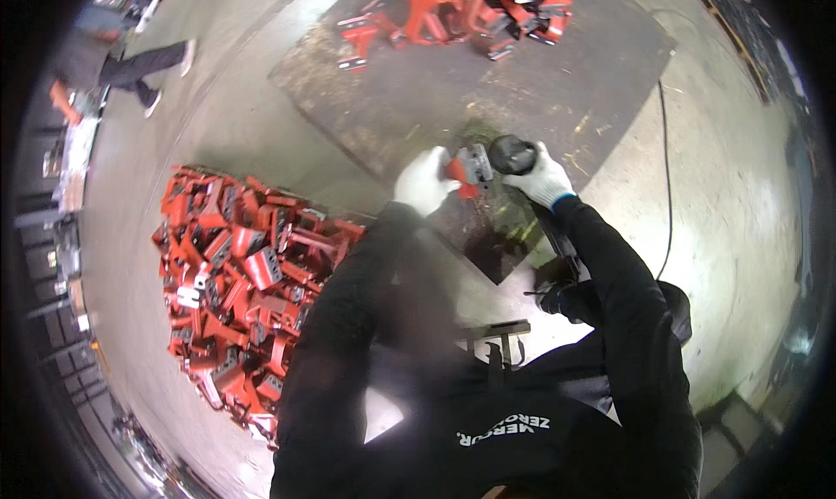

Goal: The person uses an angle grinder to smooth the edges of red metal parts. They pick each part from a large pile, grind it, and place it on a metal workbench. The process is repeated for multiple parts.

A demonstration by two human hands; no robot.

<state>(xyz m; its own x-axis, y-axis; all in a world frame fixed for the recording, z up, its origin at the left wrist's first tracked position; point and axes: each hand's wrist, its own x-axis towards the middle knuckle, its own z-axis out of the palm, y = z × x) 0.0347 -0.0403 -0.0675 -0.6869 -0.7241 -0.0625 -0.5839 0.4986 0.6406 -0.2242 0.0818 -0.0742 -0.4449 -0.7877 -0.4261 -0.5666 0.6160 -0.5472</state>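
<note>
Over dark sheet (383,107) on pale floor (235,124) | left hand (424,182) grips red bracket (468,171) | right hand (543,177) grips black tool (510,154)

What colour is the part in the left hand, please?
The part is red and silvery grey, showing best in the head view.

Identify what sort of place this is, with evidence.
Probably a factory workshop: a heap of red parts at left, more red pieces on a dark surface, and a black, rounded tool in the right hand.
</note>
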